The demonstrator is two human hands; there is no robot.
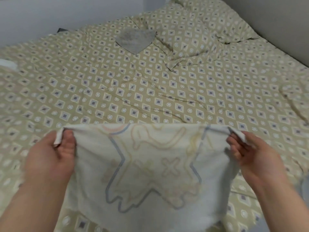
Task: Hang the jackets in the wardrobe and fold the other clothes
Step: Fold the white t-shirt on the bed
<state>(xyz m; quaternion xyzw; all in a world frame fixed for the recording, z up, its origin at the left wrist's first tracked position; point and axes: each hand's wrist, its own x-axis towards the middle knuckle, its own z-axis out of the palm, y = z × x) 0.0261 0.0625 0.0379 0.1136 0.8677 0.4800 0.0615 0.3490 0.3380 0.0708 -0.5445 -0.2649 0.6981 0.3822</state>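
Bed: fills most of the view, covered by a beige spread printed with diamonds and small circles; the spread is lightly creased.
White item: lies at the bed's left edge, only partly in view; what it is cannot be told.
Left hand: over the bed's near edge, thumb and curled fingers pinching the upper left corner of the garment, a small flap of cloth folded over between them.
White garment: held up between the two hands above the near edge of the bed, its top edge pulled straight and level; the cloth hangs down toward the person. It carries a pale print of blue, peach and yellow outlines, somewhat blurred.
Grey heart-shaped piece: lies flat on the spread toward the far edge of the bed, well apart from the garment.
Rumpled fold: just right of the grey heart, a bunched mound in the same patterned fabric.
Right hand: mirrors the left, fingers curled and pinching the garment's upper right corner.
Grey shape: at the bed's right edge, near corner, mostly cut off.
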